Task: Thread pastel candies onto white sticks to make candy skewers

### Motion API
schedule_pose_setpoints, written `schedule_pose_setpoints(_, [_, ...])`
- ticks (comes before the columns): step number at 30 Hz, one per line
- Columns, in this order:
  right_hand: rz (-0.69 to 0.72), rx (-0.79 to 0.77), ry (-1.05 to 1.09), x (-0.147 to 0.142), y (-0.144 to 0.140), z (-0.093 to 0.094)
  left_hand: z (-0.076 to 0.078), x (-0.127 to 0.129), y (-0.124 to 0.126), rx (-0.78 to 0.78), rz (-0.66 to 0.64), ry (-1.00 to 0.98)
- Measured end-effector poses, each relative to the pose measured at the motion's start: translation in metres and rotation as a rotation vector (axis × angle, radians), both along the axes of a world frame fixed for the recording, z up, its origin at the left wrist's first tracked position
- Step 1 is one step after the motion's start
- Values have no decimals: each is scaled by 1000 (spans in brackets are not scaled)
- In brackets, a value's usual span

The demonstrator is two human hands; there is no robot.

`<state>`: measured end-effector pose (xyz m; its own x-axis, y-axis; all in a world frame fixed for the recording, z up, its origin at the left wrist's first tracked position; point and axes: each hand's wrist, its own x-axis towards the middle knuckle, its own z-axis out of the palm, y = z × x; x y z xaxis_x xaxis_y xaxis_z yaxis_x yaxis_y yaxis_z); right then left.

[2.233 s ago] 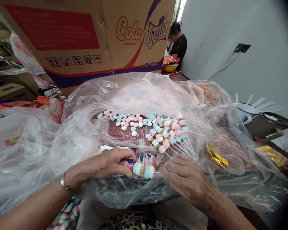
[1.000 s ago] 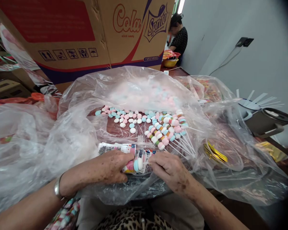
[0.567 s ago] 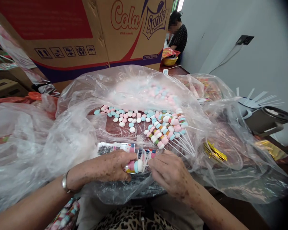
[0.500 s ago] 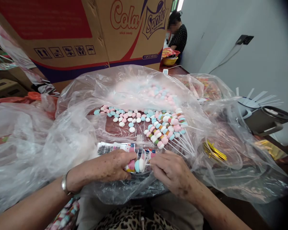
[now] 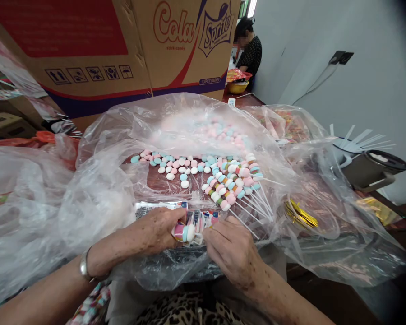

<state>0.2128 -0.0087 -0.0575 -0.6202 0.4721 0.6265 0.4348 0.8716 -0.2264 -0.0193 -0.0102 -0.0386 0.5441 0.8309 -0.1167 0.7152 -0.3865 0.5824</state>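
My left hand (image 5: 152,232) grips a printed plastic wrapper (image 5: 196,220) with a candy skewer (image 5: 186,233) of pastel discs inside its mouth. My right hand (image 5: 232,250) pinches the skewer's stick end, right against the wrapper's opening. Both hands rest on a big clear plastic sheet (image 5: 98,194) at the near edge. Just beyond lie a bundle of finished candy skewers (image 5: 235,185) with white sticks and a row of loose pastel candies (image 5: 176,164).
A large Cola Sprite cardboard box (image 5: 122,49) stands behind the sheet. A dark pot with white sticks (image 5: 365,158) sits at the right, gold ties (image 5: 299,214) under plastic beside it. Another person (image 5: 248,49) sits far back by a yellow bowl (image 5: 237,86).
My right hand has pushed the candy skewer leftward into the wrapper; far fewer discs show outside it now. My left hand keeps its hold on the wrapper.
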Motion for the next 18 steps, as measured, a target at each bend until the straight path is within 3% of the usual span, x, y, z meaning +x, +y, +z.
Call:
schedule_pose_setpoints(5, [40, 128, -1, 3, 2, 1, 18, 1, -1, -76, -44, 44])
schedule_pose_setpoints(10, [167, 192, -51, 4, 1, 11, 35, 6, -3, -237, -62, -1])
schedule_pose_setpoints(13, [177, 172, -67, 6, -1, 18, 31, 6, -2, -229, -70, -5])
schedule_pose_setpoints(18, [43, 33, -78, 2, -7, 14, 17, 8, -3, -36, -51, 72])
